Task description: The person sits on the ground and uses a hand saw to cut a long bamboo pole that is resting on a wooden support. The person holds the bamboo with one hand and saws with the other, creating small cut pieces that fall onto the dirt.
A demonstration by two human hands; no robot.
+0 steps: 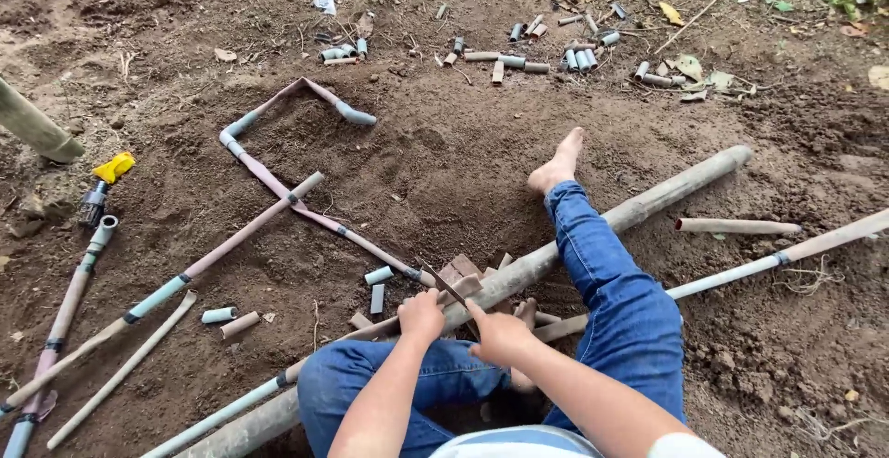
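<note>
I sit on bare soil in blue jeans, one bare foot stretched out. My left hand is closed on a muddy thin pipe that rests against a long thick grey pole lying across my legs. My right hand grips a thin dark blade that slants up to the left between both hands. Short cut pipe pieces lie just beyond my hands.
Jointed pipework with elbows lies on the soil at left. Long pipes and a valve with a yellow handle lie at far left. Several short pipe offcuts are scattered at the back. Another long pipe runs right.
</note>
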